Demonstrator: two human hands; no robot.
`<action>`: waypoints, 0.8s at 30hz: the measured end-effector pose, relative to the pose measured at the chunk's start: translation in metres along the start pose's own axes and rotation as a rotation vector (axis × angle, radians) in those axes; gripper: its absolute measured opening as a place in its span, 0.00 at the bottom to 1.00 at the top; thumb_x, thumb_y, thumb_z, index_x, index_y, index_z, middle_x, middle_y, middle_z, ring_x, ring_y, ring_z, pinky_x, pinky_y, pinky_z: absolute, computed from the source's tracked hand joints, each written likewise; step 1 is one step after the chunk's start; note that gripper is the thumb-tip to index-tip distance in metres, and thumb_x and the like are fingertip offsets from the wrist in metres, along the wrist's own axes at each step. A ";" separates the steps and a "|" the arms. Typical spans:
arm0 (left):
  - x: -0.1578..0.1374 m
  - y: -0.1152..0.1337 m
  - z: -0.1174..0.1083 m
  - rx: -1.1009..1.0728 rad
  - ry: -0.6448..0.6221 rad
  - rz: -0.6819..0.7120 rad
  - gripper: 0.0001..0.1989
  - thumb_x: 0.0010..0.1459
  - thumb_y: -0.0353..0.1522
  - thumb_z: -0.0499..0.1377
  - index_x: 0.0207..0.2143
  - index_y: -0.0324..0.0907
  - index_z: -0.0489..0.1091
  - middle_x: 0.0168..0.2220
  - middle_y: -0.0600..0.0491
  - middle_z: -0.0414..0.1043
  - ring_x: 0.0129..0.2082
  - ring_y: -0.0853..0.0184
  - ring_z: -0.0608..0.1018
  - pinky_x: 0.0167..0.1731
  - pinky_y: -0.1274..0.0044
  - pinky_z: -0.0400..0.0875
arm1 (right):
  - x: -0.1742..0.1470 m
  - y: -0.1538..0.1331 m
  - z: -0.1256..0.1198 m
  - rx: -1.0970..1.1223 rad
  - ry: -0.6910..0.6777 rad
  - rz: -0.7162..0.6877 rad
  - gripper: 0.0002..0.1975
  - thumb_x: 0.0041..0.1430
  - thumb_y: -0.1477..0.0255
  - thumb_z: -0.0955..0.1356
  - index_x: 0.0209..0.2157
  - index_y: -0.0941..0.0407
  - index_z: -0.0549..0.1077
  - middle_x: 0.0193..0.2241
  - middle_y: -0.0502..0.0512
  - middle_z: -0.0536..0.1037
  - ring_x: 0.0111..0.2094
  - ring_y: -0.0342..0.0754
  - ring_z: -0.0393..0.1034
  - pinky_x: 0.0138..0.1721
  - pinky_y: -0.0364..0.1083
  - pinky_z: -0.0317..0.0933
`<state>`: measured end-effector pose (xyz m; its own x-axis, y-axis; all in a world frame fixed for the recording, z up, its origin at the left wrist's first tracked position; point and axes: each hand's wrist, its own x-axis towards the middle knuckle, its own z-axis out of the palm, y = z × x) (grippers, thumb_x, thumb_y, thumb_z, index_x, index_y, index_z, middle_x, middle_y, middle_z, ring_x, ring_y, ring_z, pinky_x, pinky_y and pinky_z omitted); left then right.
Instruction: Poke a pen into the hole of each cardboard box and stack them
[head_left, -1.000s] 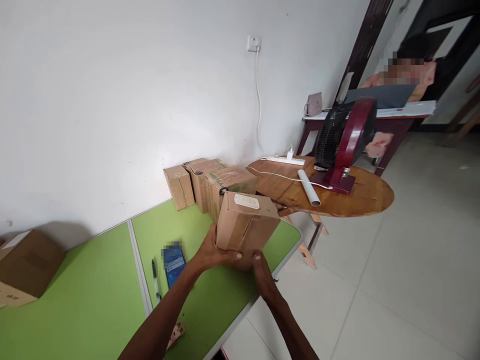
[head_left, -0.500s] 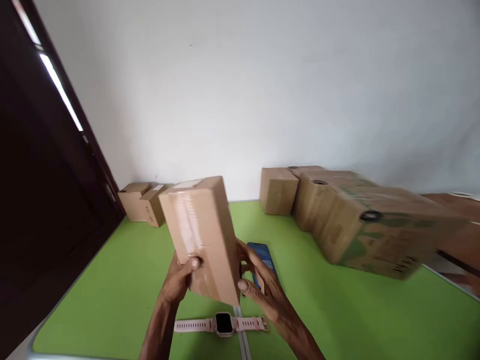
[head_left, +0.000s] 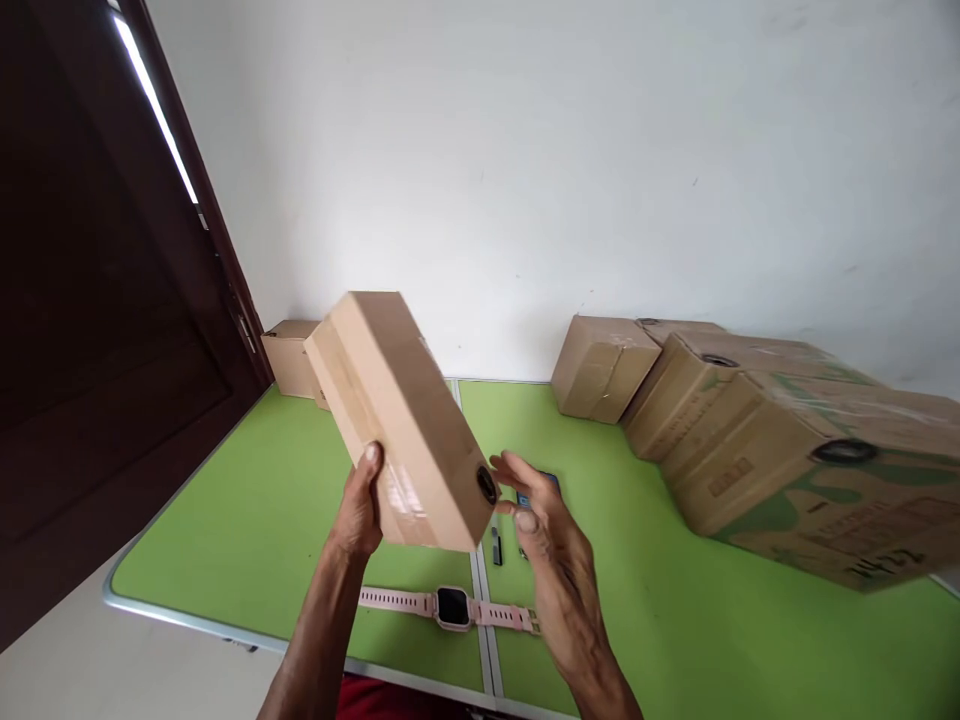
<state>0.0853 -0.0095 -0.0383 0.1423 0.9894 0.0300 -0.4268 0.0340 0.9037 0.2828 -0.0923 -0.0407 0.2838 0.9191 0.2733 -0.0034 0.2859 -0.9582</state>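
Note:
A taped cardboard box point(head_left: 409, 400) is held tilted above the green table, its top leaning left. My left hand point(head_left: 358, 505) grips its left side, thumb on the front face. At the box's lower right corner, by a round black spot, my right hand point(head_left: 551, 540) has its fingers apart; whether a fingertip touches the box I cannot tell. Below the box, a pink smartwatch point(head_left: 453, 608) lies with its strap stretched out. Partly behind my right hand lies a blue-screened phone point(head_left: 551, 482), and a small dark stick-like object point(head_left: 496, 546) is beside it.
Large cardboard boxes point(head_left: 757, 440) with black round spots stand on the right of the green table point(head_left: 225, 500). A smaller carton point(head_left: 604, 370) stands by the wall, and another box point(head_left: 291, 355) at the far left, near a dark door point(head_left: 112, 250).
The box has been turned, and its lower right now shows a round black spot. My right hand has come away to the right with fingers apart. The view has shifted.

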 end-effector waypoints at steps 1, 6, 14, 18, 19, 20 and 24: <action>-0.003 0.000 0.007 0.012 0.007 -0.019 0.52 0.43 0.65 0.74 0.59 0.39 0.75 0.55 0.36 0.83 0.62 0.35 0.80 0.61 0.48 0.78 | 0.000 -0.002 0.003 0.012 -0.021 -0.009 0.41 0.62 0.39 0.72 0.70 0.44 0.72 0.69 0.60 0.74 0.67 0.70 0.70 0.63 0.67 0.69; -0.021 0.005 0.030 0.141 -0.059 0.023 0.42 0.62 0.63 0.64 0.66 0.44 0.72 0.67 0.38 0.75 0.69 0.40 0.74 0.65 0.54 0.75 | 0.008 0.001 0.012 0.127 -0.055 0.101 0.46 0.57 0.44 0.79 0.72 0.46 0.69 0.68 0.61 0.76 0.67 0.70 0.71 0.62 0.65 0.73; -0.023 0.008 0.029 0.182 -0.242 0.114 0.35 0.72 0.61 0.50 0.61 0.46 0.76 0.63 0.43 0.78 0.61 0.48 0.79 0.57 0.62 0.75 | 0.010 0.023 0.002 0.716 0.079 0.415 0.30 0.57 0.41 0.77 0.54 0.45 0.85 0.58 0.53 0.86 0.66 0.65 0.74 0.58 0.65 0.77; -0.016 0.007 0.025 0.212 -0.193 0.163 0.30 0.73 0.57 0.54 0.60 0.45 0.77 0.56 0.43 0.79 0.51 0.54 0.81 0.51 0.66 0.75 | 0.009 0.021 -0.008 0.823 -0.039 0.446 0.25 0.62 0.42 0.74 0.49 0.44 0.86 0.53 0.55 0.88 0.50 0.62 0.82 0.37 0.56 0.78; -0.012 0.009 0.024 0.225 -0.175 0.191 0.30 0.73 0.56 0.55 0.60 0.45 0.76 0.57 0.43 0.79 0.52 0.55 0.81 0.51 0.66 0.75 | 0.008 0.021 -0.013 0.822 -0.088 0.456 0.25 0.63 0.42 0.73 0.48 0.45 0.86 0.51 0.57 0.89 0.45 0.61 0.82 0.33 0.53 0.75; -0.008 0.013 0.023 0.245 -0.155 0.225 0.29 0.72 0.56 0.56 0.61 0.45 0.75 0.58 0.43 0.78 0.53 0.54 0.80 0.52 0.65 0.75 | 0.008 0.021 -0.017 0.809 -0.150 0.471 0.26 0.64 0.41 0.72 0.48 0.47 0.86 0.49 0.59 0.89 0.41 0.60 0.82 0.30 0.51 0.72; 0.019 0.033 0.022 0.352 -0.064 0.369 0.34 0.69 0.57 0.59 0.69 0.49 0.68 0.69 0.42 0.70 0.67 0.48 0.73 0.63 0.59 0.71 | 0.005 0.024 -0.034 0.622 -0.299 0.416 0.36 0.58 0.36 0.71 0.49 0.53 0.85 0.43 0.65 0.88 0.35 0.59 0.82 0.25 0.49 0.69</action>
<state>0.0933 0.0072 0.0015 0.0982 0.9153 0.3907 -0.1340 -0.3768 0.9165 0.3167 -0.0901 -0.0648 -0.1267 0.9919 -0.0006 -0.6103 -0.0785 -0.7883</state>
